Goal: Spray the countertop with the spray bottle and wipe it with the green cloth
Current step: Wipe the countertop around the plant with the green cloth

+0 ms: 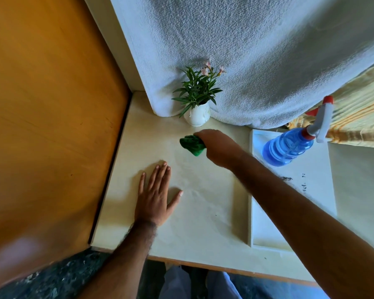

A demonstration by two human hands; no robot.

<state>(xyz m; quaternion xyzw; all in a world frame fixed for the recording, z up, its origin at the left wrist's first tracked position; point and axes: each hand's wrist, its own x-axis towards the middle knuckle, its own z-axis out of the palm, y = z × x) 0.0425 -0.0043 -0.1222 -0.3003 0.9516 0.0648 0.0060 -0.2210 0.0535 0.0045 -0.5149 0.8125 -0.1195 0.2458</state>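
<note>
Cloth first: the green cloth point(192, 145) is bunched into a crumpled wad under my right hand point(219, 147), its left part sticking out past my fingers and pressed onto the cream bench point(203, 212), just in front of a small white vase point(197, 115) that holds a sprig of narrow green leaves and a few pale pink flowers. My right hand is clenched around the cloth, knuckles up, with the bare forearm running in from the lower right across the bench. My left hand point(154, 197) lies flat and released on the bench, palm down, fingers long and nearly together, thumb spread out to the right; it is nearer to me than the cloth and apart from it. The spray bottle point(289, 145) stands well to the right of both hands on a white tray point(294, 212) with a raised rim; its body is ribbed clear blue plastic, topped by a white trigger head with red parts. The bench surface is smooth and matte. Behind the vase hangs a nubbly white towel point(246, 50), and a smooth orange-brown wooden panel point(52, 104) borders the bench on the left
</note>
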